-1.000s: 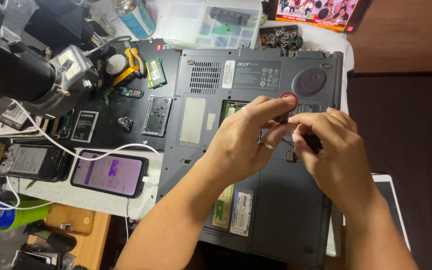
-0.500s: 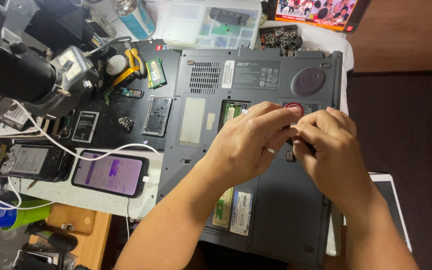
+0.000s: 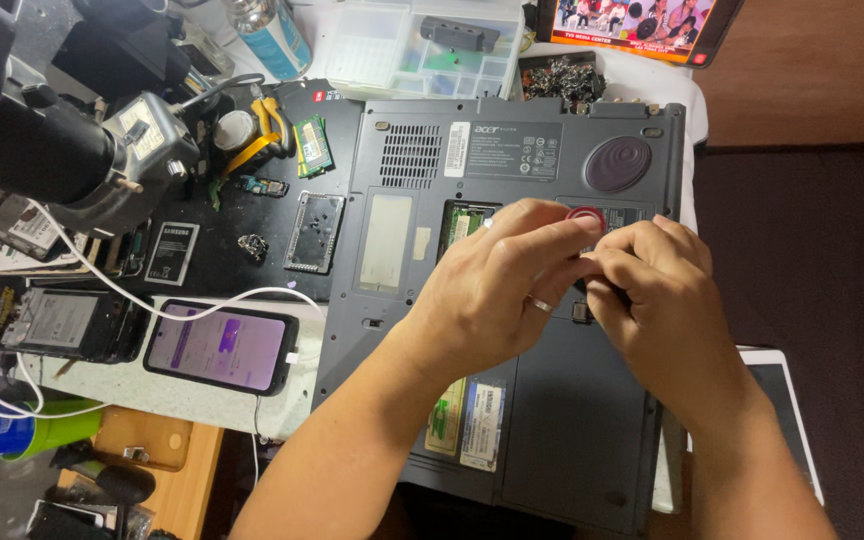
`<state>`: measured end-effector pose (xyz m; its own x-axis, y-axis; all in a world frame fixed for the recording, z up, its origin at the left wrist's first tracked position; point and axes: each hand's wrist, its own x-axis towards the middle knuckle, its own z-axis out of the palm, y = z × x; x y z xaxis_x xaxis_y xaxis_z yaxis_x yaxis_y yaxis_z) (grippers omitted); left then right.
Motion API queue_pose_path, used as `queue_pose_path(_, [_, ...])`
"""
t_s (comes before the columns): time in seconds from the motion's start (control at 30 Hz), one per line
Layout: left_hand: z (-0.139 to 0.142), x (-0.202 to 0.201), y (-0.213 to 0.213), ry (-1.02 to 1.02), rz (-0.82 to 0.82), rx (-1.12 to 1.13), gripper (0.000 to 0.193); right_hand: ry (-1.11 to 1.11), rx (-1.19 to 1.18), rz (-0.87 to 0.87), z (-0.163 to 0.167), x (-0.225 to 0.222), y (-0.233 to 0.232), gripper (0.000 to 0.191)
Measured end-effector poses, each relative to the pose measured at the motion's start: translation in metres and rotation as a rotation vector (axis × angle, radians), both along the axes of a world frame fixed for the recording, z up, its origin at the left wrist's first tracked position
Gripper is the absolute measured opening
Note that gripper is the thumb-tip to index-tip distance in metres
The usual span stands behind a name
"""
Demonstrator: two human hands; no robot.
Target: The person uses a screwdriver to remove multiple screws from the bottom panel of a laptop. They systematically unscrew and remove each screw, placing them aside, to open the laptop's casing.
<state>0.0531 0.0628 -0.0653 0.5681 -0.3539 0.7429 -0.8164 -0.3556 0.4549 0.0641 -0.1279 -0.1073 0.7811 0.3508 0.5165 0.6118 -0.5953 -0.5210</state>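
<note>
My white worktable (image 3: 202, 385) carries a grey laptop (image 3: 512, 300), turned underside up, across the middle of the frame. Left of it lies a black mat (image 3: 252, 215) with small parts on it. At lower left sits a lit phone (image 3: 222, 347) on a white cable (image 3: 152, 300); a clear parts box (image 3: 407, 45) stands at the top.

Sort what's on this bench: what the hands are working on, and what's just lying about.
In hand: left hand and right hand meeting over the upturned grey laptop, beside a small red-rimmed round piece.

Lying about: lit phone, loose memory stick, clear parts box, yellow-handled pliers.
</note>
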Motion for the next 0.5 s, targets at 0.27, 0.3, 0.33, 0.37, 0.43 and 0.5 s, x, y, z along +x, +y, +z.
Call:
queue_pose_path(0.27, [0.01, -0.001, -0.002, 0.004, 0.044, 0.028, 0.034, -0.029, 0.069, 0.025, 0.001, -0.001, -0.001, 0.016])
queue_pose_path(0.3, [0.011, -0.002, -0.002, 0.0, 0.036, 0.029, 0.035, -0.028, 0.088, 0.028, 0.001, -0.001, -0.001, 0.017])
queue_pose_path(0.33, [0.011, -0.003, -0.001, -0.004, 0.031, 0.029, 0.037, -0.027, 0.077, 0.02, 0.002, -0.001, 0.0, 0.015])
queue_pose_path(0.37, [0.011, -0.004, -0.001, -0.012, 0.022, 0.031, 0.038, -0.03, 0.067, 0.011, 0.002, -0.002, 0.0, 0.012])
queue_pose_path(0.43, [0.009, -0.006, 0.0, 0.03, -0.073, -0.024, 0.035, -0.026, 0.077, 0.002, 0.004, -0.001, 0.0, 0.012])
queue_pose_path(0.5, [0.004, -0.004, -0.002, 0.02, -0.071, -0.04, 0.035, 0.006, 0.113, 0.008, 0.006, -0.003, -0.002, 0.015])
